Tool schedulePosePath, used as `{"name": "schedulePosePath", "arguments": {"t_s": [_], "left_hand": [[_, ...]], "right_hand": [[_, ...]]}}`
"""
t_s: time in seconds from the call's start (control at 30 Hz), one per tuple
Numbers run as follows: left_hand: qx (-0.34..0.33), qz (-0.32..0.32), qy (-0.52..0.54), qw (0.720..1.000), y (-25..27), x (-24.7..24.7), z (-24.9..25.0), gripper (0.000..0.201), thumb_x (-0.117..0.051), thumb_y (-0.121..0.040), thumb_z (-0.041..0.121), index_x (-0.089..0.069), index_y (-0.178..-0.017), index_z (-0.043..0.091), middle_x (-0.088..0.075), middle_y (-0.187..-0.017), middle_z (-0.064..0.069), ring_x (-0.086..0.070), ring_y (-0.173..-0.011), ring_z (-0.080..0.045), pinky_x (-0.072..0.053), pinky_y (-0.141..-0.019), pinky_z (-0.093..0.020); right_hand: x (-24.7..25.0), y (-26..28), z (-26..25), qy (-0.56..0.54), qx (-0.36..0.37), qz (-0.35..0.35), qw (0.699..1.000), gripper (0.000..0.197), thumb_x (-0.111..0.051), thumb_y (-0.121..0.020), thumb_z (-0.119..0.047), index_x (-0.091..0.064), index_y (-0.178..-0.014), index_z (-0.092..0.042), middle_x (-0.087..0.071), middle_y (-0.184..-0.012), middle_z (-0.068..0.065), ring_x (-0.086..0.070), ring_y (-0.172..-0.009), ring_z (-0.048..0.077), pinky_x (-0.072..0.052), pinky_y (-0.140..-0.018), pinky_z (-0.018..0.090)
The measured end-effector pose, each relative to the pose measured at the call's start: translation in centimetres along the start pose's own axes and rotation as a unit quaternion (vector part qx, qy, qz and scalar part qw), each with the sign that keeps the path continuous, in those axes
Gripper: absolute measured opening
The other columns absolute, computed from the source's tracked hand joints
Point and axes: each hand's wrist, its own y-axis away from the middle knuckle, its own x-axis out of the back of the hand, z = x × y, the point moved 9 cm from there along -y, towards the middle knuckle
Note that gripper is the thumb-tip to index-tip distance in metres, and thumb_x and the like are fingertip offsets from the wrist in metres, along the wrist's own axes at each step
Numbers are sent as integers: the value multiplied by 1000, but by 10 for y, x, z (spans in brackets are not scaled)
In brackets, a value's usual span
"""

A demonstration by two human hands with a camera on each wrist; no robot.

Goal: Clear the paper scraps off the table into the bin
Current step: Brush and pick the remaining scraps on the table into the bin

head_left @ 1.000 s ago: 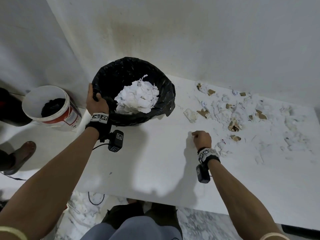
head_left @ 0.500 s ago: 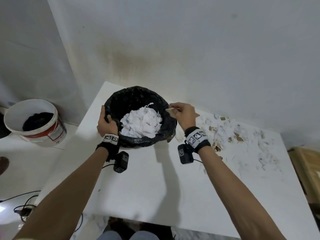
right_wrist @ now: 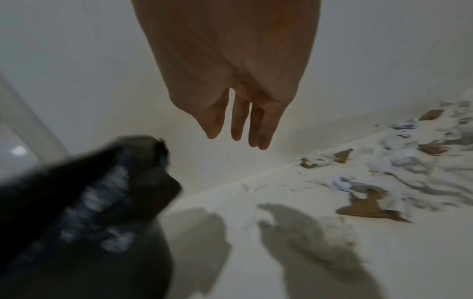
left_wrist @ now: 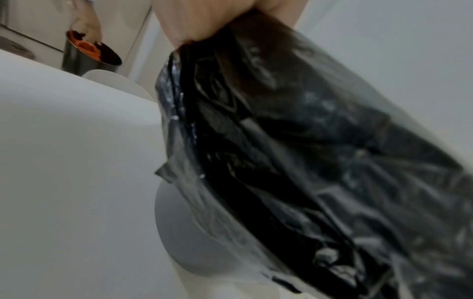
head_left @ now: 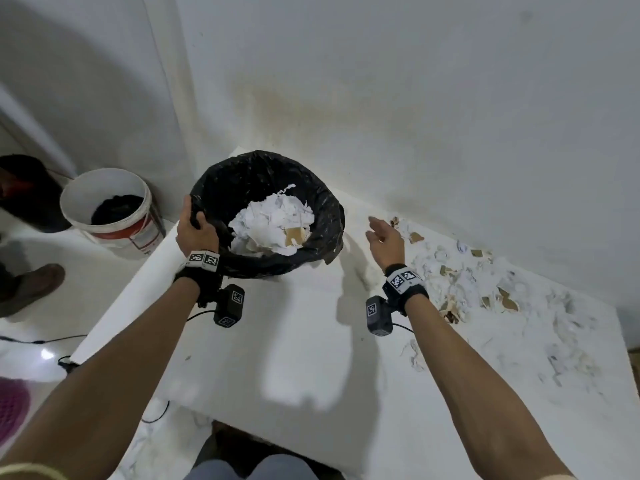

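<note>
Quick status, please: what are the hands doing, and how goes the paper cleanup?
Left hand grips bin rim. Right hand open, empty. Paper scraps remain on table. Nothing in the way.

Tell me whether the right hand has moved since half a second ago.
Yes. The right hand was at the bin rim; now it hangs open beside it, toward the paper scraps.

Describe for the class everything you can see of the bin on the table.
The bin is round and lined with a glossy, crinkled black plastic bag folded over its rim. It stands upright on the white table near the far left corner, by the wall. It holds a heap of torn white paper with a brown piece on top. The left hand grips its rim; the right hand is beside it, not touching.
</note>
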Motion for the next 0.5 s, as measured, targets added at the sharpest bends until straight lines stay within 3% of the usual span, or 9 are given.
{"name": "schedulePosePath", "arguments": {"t_s": [0.07,0.13,0.2,0.3,0.4,0.5], "left_hand": [[9,13,6,1000,1,-1,-6,44,-42,-98,18,-42,-141,26,-51,-139,-4,-47,-127,-21,-34,-105,-19],[15,31,10,999,5,0,-11,44,-41,-98,16,-42,-141,24,-50,-140,-1,-46,-128,-17,-29,-96,-8],[14,53,19,998,10,1,-14,44,-42,-97,15,-44,-140,23,-50,-140,0,-46,-128,-15,-28,-91,-3],[15,86,21,996,15,4,-17,44,-44,-96,15,-46,-138,25,-52,-138,1,-47,-127,-14,-30,-96,-6],[20,113,15,993,16,6,-23,43,-46,-95,16,-49,-136,27,-53,-137,0,-48,-128,-15,-33,-104,-14],[15,131,27,991,15,6,-26,42,-47,-94,14,-51,-134,25,-55,-135,-1,-49,-126,-15,-33,-102,-11]], "right_hand": [[-3,-10,39,58,-31,-29,997,51,-64,-89,-22,-49,-138,-21,-51,-140,9,-47,-129,27,-40,-106,39],[-13,-15,81,166,-68,-89,980,77,-70,-83,-38,-29,-148,-31,-27,-155,10,-27,-142,34,-28,-112,51],[-19,-15,119,265,-112,-133,948,99,-72,-75,-54,-9,-149,-44,-2,-160,7,-7,-145,41,-17,-109,65],[-29,-16,156,287,-155,-169,930,107,-75,-70,-57,0,-146,-51,13,-159,7,4,-144,45,-12,-106,71],[-49,-16,177,299,-134,-225,918,91,-69,-79,-53,-8,-146,-51,6,-159,10,-2,-143,44,-19,-107,69],[-65,-7,173,346,-31,-206,915,56,-59,-88,-36,-38,-140,-42,-24,-151,10,-25,-132,38,-41,-99,54]]}}
